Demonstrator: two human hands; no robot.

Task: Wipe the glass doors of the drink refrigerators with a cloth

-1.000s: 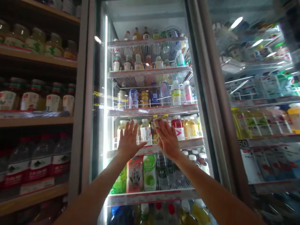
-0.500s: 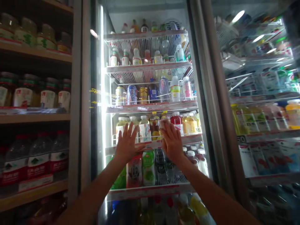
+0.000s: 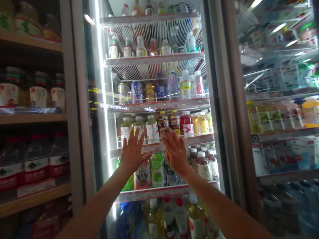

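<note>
My left hand [image 3: 132, 154] lies flat against the glass door [image 3: 153, 121] of a lit drinks fridge, its fingers spread. To its right, my right hand [image 3: 176, 151] presses a pale, crumpled cloth or tissue [image 3: 165, 131] to the same glass. That cloth shows only at the fingertips; the rest is hidden under the hand. Behind the pane, juice bottles [image 3: 152, 129] and a red bottle [image 3: 186, 125] stand on the shelf at hand height. A green drink bottle [image 3: 157, 169] is on the shelf below, between the hands.
Left of the fridge, wooden shelves [image 3: 32, 118] carry bottled drinks. A metal door frame [image 3: 228, 109] runs down the right side, with another stocked fridge beyond it. Fridge shelves [image 3: 159, 106] above and below the hands hold cans and bottles. Yellow reflections show on the glass.
My right hand has slid left and a little down across the glass with the cloth. The left hand sits slightly lower against the shelves behind. The view has tilted down.
</note>
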